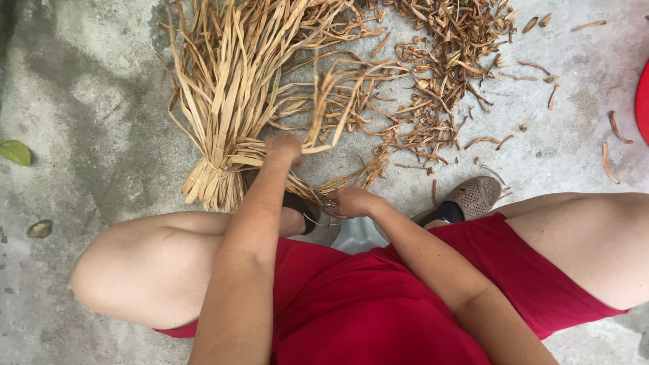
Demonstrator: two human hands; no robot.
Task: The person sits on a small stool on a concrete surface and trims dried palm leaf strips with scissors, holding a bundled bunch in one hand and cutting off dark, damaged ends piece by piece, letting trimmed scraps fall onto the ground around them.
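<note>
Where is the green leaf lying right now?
In the head view, the green leaf lies on the concrete floor at the far left edge, apart from the dried strips.

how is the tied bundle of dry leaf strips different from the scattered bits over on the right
The tied bundle holds long strips bound together at its lower end, fanning upward; the scattered bits are short, curled and loose across the concrete floor. The left hand grips strips by the bundle; no hand touches the bits. Both are dry and tan.

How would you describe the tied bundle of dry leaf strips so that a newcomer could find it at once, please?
On the concrete floor, look just beyond the person's left knee. There the tied bundle fans upward. Unlike the short loose scraps on its right, its long pale strips are bound together at the base.
</note>
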